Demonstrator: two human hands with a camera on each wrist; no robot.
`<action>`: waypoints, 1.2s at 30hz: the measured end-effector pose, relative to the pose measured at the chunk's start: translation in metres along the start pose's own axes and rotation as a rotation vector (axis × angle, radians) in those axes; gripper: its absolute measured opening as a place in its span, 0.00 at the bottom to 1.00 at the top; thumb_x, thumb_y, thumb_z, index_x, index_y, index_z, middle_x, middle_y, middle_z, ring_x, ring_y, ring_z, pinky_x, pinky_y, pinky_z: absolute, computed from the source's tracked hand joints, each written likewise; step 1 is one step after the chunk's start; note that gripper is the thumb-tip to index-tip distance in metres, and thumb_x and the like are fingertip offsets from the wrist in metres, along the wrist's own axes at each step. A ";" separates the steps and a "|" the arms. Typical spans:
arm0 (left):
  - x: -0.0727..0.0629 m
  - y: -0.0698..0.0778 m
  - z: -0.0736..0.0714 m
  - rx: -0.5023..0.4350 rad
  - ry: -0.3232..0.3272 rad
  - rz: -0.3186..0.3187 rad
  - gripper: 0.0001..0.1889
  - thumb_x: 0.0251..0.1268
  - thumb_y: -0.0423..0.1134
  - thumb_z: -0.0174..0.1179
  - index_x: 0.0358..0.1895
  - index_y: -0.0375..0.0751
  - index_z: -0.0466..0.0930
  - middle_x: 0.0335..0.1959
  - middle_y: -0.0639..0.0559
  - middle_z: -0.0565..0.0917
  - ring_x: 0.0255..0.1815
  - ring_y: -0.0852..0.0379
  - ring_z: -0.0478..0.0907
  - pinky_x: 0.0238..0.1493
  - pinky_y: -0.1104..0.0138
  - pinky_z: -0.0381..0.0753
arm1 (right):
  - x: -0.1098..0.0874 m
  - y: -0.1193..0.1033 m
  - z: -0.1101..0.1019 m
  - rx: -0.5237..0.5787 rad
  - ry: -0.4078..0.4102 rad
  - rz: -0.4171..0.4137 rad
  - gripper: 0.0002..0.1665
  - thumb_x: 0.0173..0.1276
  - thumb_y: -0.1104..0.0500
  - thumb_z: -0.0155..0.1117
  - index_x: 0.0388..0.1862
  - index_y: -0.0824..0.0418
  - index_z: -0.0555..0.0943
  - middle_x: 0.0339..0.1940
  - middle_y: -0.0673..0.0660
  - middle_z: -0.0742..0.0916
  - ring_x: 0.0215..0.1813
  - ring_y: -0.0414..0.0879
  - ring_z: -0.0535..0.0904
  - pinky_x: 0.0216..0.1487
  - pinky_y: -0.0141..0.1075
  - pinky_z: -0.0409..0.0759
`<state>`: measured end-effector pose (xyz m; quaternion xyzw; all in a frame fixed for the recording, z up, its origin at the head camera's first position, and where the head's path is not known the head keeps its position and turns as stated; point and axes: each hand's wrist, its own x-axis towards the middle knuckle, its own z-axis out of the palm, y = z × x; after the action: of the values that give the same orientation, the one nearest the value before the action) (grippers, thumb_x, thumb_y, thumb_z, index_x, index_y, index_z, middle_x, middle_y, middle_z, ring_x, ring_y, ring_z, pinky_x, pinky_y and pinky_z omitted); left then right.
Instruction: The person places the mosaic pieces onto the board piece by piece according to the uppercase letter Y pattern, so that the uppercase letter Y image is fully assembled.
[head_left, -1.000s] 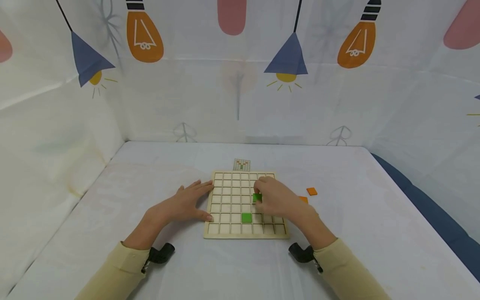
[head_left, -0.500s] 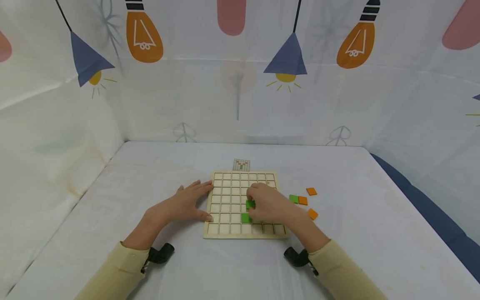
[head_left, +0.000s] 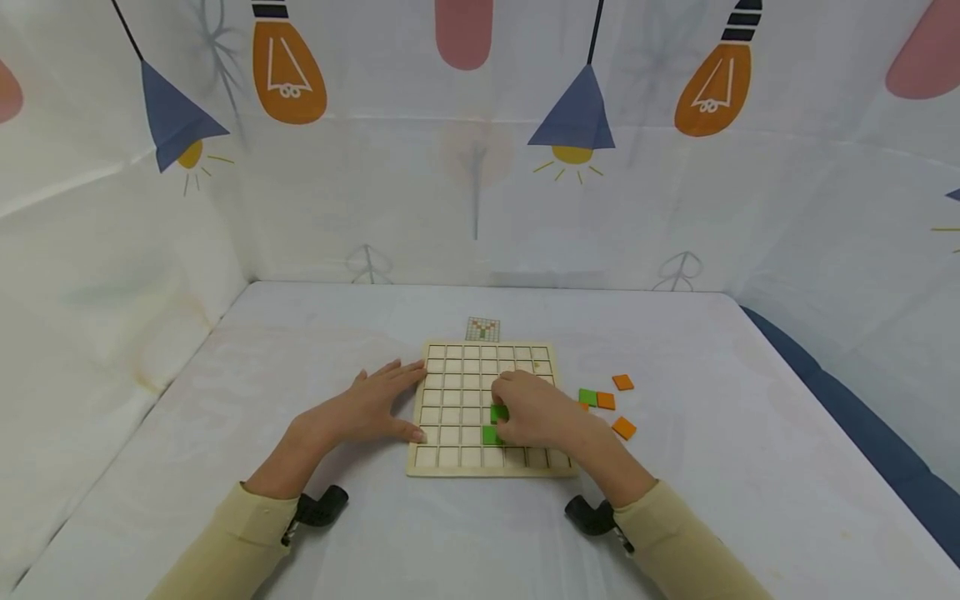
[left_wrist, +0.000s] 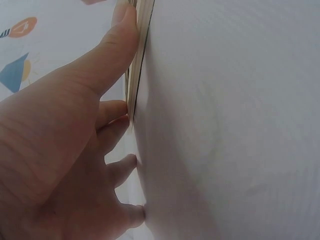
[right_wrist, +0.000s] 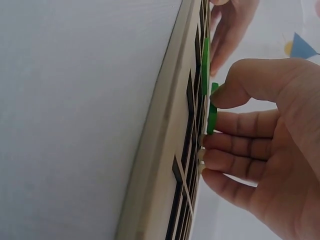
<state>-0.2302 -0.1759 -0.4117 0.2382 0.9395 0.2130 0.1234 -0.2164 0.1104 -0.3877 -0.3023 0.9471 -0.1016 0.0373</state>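
Observation:
A wooden grid board (head_left: 459,392) lies flat in the middle of the table. My right hand (head_left: 536,410) pinches a green square tile (head_left: 498,413) between thumb and index finger, just above the board's cells. In the right wrist view that pinched tile (right_wrist: 212,120) stands at the board's surface, close to a second green tile (right_wrist: 205,67). From the head, this second green tile (head_left: 490,436) sits in a cell one row nearer. My left hand (head_left: 367,410) rests with spread fingers along the board's left edge, its thumb (left_wrist: 112,50) touching the frame.
Right of the board lie a green tile (head_left: 587,397) and several orange tiles (head_left: 622,382), one partly hidden behind my right hand. A small pattern card (head_left: 483,329) lies at the board's far edge. A printed cloth (head_left: 420,192) stands behind the table.
My right hand has carried the green tile left and nearer, to just beyond the placed green tile. Loose tiles on the right have come into view. The left hand stays still.

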 end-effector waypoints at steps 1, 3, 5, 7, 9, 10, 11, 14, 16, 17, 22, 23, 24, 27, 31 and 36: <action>0.000 0.000 0.000 -0.001 0.001 0.003 0.55 0.50 0.67 0.69 0.80 0.48 0.54 0.81 0.51 0.55 0.83 0.39 0.42 0.74 0.29 0.37 | 0.000 -0.001 0.000 -0.006 -0.003 -0.002 0.07 0.55 0.62 0.61 0.34 0.55 0.78 0.30 0.47 0.77 0.34 0.42 0.70 0.36 0.33 0.71; -0.001 0.001 -0.001 -0.008 -0.002 0.000 0.55 0.50 0.66 0.69 0.80 0.49 0.54 0.81 0.51 0.55 0.83 0.40 0.41 0.74 0.29 0.36 | 0.002 -0.003 0.000 -0.018 -0.009 -0.007 0.06 0.55 0.62 0.61 0.33 0.55 0.77 0.30 0.47 0.77 0.33 0.42 0.70 0.35 0.33 0.70; -0.001 0.002 -0.001 -0.011 -0.002 -0.003 0.55 0.50 0.66 0.69 0.80 0.49 0.54 0.82 0.51 0.55 0.84 0.40 0.41 0.74 0.30 0.36 | 0.003 -0.005 0.001 -0.031 -0.012 -0.007 0.05 0.55 0.62 0.61 0.32 0.54 0.77 0.29 0.47 0.77 0.32 0.41 0.70 0.33 0.33 0.70; -0.001 0.002 -0.001 -0.014 -0.004 -0.007 0.55 0.50 0.66 0.69 0.80 0.50 0.54 0.82 0.52 0.55 0.84 0.41 0.41 0.75 0.30 0.36 | 0.004 -0.006 0.001 -0.044 -0.019 -0.004 0.05 0.55 0.61 0.61 0.32 0.54 0.77 0.29 0.46 0.76 0.32 0.41 0.70 0.33 0.32 0.70; -0.001 0.001 -0.001 -0.014 -0.005 -0.007 0.55 0.50 0.67 0.69 0.80 0.50 0.54 0.82 0.52 0.55 0.84 0.41 0.40 0.75 0.30 0.36 | 0.004 -0.006 0.002 -0.048 -0.023 0.002 0.05 0.55 0.61 0.61 0.32 0.54 0.77 0.29 0.46 0.76 0.32 0.41 0.70 0.33 0.32 0.70; -0.001 0.001 -0.001 -0.015 -0.004 -0.006 0.55 0.50 0.67 0.69 0.80 0.50 0.54 0.82 0.52 0.55 0.84 0.41 0.40 0.75 0.30 0.36 | 0.004 -0.007 0.002 -0.047 -0.025 0.006 0.05 0.55 0.61 0.61 0.32 0.54 0.77 0.29 0.46 0.76 0.32 0.41 0.70 0.33 0.33 0.70; -0.001 0.001 -0.001 -0.017 -0.005 -0.006 0.55 0.50 0.66 0.69 0.80 0.50 0.54 0.82 0.52 0.55 0.84 0.41 0.40 0.75 0.30 0.36 | 0.004 -0.007 0.002 -0.050 -0.026 0.008 0.05 0.56 0.61 0.62 0.32 0.54 0.77 0.29 0.46 0.76 0.32 0.41 0.70 0.33 0.33 0.70; -0.001 0.001 -0.002 -0.016 -0.005 0.001 0.55 0.51 0.66 0.69 0.80 0.49 0.54 0.81 0.51 0.55 0.84 0.40 0.41 0.75 0.30 0.36 | 0.003 -0.008 0.001 -0.049 -0.027 0.012 0.05 0.56 0.62 0.62 0.33 0.55 0.78 0.30 0.46 0.76 0.33 0.41 0.70 0.33 0.33 0.70; -0.001 0.002 -0.002 -0.014 -0.006 0.000 0.55 0.51 0.66 0.69 0.80 0.49 0.54 0.81 0.51 0.55 0.84 0.40 0.41 0.75 0.30 0.36 | 0.003 -0.008 0.001 -0.050 -0.025 0.011 0.05 0.57 0.62 0.61 0.34 0.55 0.79 0.30 0.47 0.77 0.33 0.42 0.70 0.34 0.33 0.71; -0.001 0.003 -0.002 -0.014 -0.006 0.001 0.55 0.51 0.66 0.69 0.79 0.48 0.54 0.81 0.51 0.56 0.83 0.40 0.41 0.74 0.30 0.36 | 0.003 -0.008 0.001 -0.052 -0.024 0.011 0.05 0.57 0.62 0.61 0.34 0.55 0.79 0.31 0.47 0.77 0.33 0.42 0.70 0.34 0.33 0.71; -0.001 0.004 -0.003 -0.013 -0.009 -0.004 0.55 0.51 0.66 0.69 0.79 0.47 0.54 0.81 0.50 0.56 0.83 0.39 0.41 0.74 0.29 0.36 | 0.004 -0.008 0.002 -0.055 -0.018 0.009 0.06 0.59 0.62 0.61 0.36 0.56 0.80 0.32 0.47 0.78 0.34 0.41 0.71 0.36 0.33 0.71; -0.001 0.004 -0.003 -0.012 -0.008 -0.002 0.55 0.51 0.66 0.69 0.79 0.47 0.54 0.81 0.49 0.56 0.83 0.39 0.42 0.74 0.29 0.37 | 0.004 -0.008 0.002 -0.057 -0.016 0.007 0.06 0.60 0.62 0.61 0.37 0.56 0.81 0.33 0.47 0.78 0.34 0.41 0.71 0.36 0.33 0.72; -0.001 0.004 -0.003 -0.010 -0.009 -0.003 0.55 0.50 0.66 0.69 0.79 0.47 0.54 0.81 0.50 0.56 0.83 0.39 0.41 0.74 0.29 0.37 | 0.004 -0.008 0.002 -0.057 -0.013 0.003 0.06 0.60 0.62 0.61 0.37 0.56 0.81 0.33 0.47 0.79 0.34 0.41 0.71 0.37 0.33 0.72; 0.000 0.003 -0.003 -0.007 -0.009 -0.003 0.56 0.50 0.67 0.70 0.80 0.48 0.54 0.81 0.51 0.56 0.83 0.40 0.41 0.74 0.30 0.37 | 0.004 -0.008 0.003 -0.058 -0.009 -0.007 0.05 0.61 0.62 0.62 0.37 0.57 0.82 0.34 0.48 0.80 0.35 0.41 0.71 0.38 0.34 0.73; 0.001 0.001 -0.001 -0.010 -0.007 -0.002 0.56 0.49 0.67 0.70 0.80 0.49 0.54 0.81 0.52 0.55 0.84 0.41 0.41 0.75 0.30 0.37 | 0.004 -0.009 0.003 -0.064 -0.018 0.000 0.05 0.63 0.61 0.63 0.37 0.57 0.81 0.34 0.48 0.80 0.35 0.41 0.71 0.38 0.34 0.74; 0.000 0.001 -0.001 -0.013 -0.004 0.005 0.56 0.49 0.68 0.69 0.80 0.49 0.54 0.81 0.52 0.56 0.84 0.40 0.41 0.75 0.30 0.37 | 0.004 -0.011 0.003 -0.075 -0.017 0.012 0.04 0.64 0.61 0.63 0.38 0.57 0.82 0.34 0.48 0.80 0.35 0.41 0.72 0.39 0.34 0.74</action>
<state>-0.2301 -0.1759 -0.4103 0.2403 0.9372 0.2190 0.1265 -0.2129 0.0992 -0.3886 -0.2987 0.9516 -0.0630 0.0347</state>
